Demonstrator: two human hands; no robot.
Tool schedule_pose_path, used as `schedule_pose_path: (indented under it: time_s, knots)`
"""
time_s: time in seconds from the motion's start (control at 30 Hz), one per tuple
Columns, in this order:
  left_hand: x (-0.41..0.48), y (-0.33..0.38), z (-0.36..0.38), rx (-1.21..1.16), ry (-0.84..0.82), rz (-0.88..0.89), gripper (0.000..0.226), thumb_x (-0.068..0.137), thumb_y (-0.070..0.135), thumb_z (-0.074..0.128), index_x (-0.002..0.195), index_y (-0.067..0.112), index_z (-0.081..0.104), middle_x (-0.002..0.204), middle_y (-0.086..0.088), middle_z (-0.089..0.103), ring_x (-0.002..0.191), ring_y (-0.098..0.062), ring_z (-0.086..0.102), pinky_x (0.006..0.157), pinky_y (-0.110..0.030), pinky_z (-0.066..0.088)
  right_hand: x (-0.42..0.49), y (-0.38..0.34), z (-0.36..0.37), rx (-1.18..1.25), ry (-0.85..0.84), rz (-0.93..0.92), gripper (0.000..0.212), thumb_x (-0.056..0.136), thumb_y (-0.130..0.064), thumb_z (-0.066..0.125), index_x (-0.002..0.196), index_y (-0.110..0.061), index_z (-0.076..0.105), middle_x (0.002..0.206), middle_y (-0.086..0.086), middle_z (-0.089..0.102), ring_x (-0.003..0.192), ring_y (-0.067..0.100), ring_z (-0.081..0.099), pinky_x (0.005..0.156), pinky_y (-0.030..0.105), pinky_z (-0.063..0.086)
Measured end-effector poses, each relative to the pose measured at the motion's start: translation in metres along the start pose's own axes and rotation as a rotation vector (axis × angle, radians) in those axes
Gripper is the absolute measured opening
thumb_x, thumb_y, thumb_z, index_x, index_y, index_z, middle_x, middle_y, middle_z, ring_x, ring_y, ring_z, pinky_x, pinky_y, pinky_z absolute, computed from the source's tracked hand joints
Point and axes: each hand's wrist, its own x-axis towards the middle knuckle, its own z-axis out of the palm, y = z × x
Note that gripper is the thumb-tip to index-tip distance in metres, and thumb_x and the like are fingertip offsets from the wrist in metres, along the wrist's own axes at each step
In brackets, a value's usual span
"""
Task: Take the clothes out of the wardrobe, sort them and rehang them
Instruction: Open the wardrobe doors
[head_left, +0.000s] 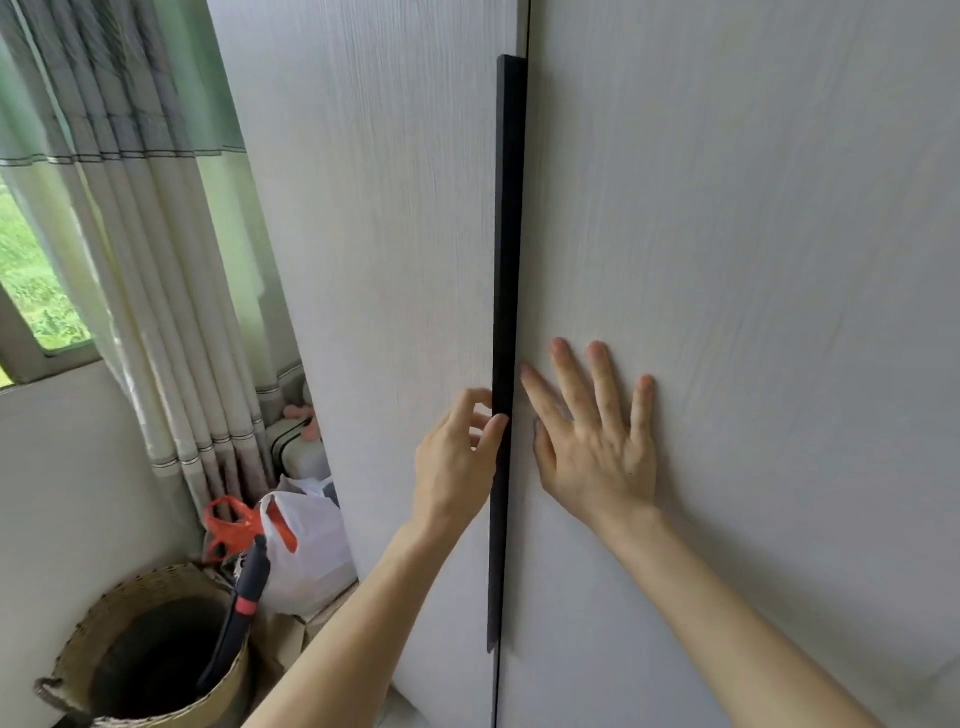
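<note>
Wardrobe (363, 208): pale wood-grain doors, closed, filling centre and right of view. Black handle (509, 260): vertical strip along the door seam. Left hand (457, 457) pinches the handle with curled fingers and thumb. Right hand (597, 441) lies flat on the right door, fingers spread. Room, at left: curtain (156, 260), window (31, 270), woven basket (78, 639), white plastic bag (311, 551).

The wardrobe (727, 208) is shut, so everything inside is hidden, and its doors run off the top and right edges. The left hand (457, 457) curls at the black handle (509, 234); if it grips cannot be told. The basket (88, 634) is cut off at the bottom. What is in the white bag (311, 561) cannot be seen.
</note>
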Motion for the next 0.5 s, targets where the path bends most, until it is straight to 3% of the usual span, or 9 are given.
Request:
schedule_pose_path:
  time_s: [0.13, 0.23, 0.3, 0.37, 0.43, 0.5]
  knots:
    - [-0.014, -0.001, -0.020, -0.025, -0.025, -0.011, 0.015, 0.101, 0.033, 0.054, 0.116, 0.031, 0.054, 0.089, 0.016, 0.064, 0.080, -0.001, 0.065, 0.073, -0.028, 0.052, 0.002, -0.003, -0.014, 0.081, -0.108, 0.027, 0.067, 0.094, -0.034, 0.053, 0.155, -0.035, 0.026, 0.166, -0.001, 0.010, 0.154, 0.026, 0.003, 0.119, 0.056, -0.009]
    - [-0.033, -0.004, -0.046, -0.029, -0.034, -0.029, 0.015, 0.101, 0.034, 0.053, 0.116, 0.032, 0.053, 0.094, 0.011, 0.065, 0.081, -0.005, 0.065, 0.067, -0.026, 0.049, 0.004, -0.009, -0.032, 0.145, -0.238, 0.056, 0.076, 0.088, -0.036, 0.060, 0.156, -0.032, 0.025, 0.167, 0.002, 0.004, 0.153, 0.030, -0.004, 0.117, 0.059, -0.011]
    - [-0.050, -0.009, -0.069, -0.029, -0.036, -0.050, 0.014, 0.101, 0.036, 0.053, 0.115, 0.034, 0.053, 0.093, 0.014, 0.064, 0.083, -0.004, 0.065, 0.063, -0.023, 0.048, 0.001, -0.023, -0.046, 0.250, -0.339, 0.128, 0.071, 0.089, -0.043, 0.058, 0.154, -0.029, 0.032, 0.167, 0.005, 0.003, 0.153, 0.031, -0.009, 0.117, 0.061, -0.010]
    - [-0.066, -0.017, -0.096, -0.023, -0.041, -0.063, 0.012, 0.101, 0.039, 0.053, 0.113, 0.039, 0.052, 0.092, 0.018, 0.062, 0.083, 0.002, 0.064, 0.058, -0.017, 0.044, -0.004, -0.046, -0.064, 0.516, -0.456, 0.250, 0.066, 0.093, -0.049, 0.054, 0.153, -0.029, 0.032, 0.166, 0.003, 0.010, 0.153, 0.025, -0.004, 0.121, 0.060, 0.002]
    - [-0.079, -0.027, -0.124, -0.034, -0.043, -0.091, 0.010, 0.100, 0.041, 0.054, 0.108, 0.046, 0.051, 0.093, 0.018, 0.065, 0.082, 0.007, 0.064, 0.056, -0.012, 0.040, -0.008, -0.071, -0.086, 0.944, -0.594, 0.374, 0.066, 0.094, -0.049, 0.059, 0.152, -0.033, 0.031, 0.164, -0.007, 0.019, 0.152, 0.014, 0.010, 0.122, 0.048, 0.021]
    - [-0.089, -0.036, -0.151, -0.026, -0.036, -0.105, 0.010, 0.099, 0.043, 0.055, 0.107, 0.047, 0.052, 0.097, 0.015, 0.068, 0.085, 0.009, 0.065, 0.060, -0.012, 0.042, -0.012, -0.098, -0.108, 1.204, -0.692, 0.342, 0.071, 0.090, -0.047, 0.066, 0.151, -0.041, 0.029, 0.159, -0.020, 0.024, 0.146, 0.003, 0.022, 0.120, 0.036, 0.027]
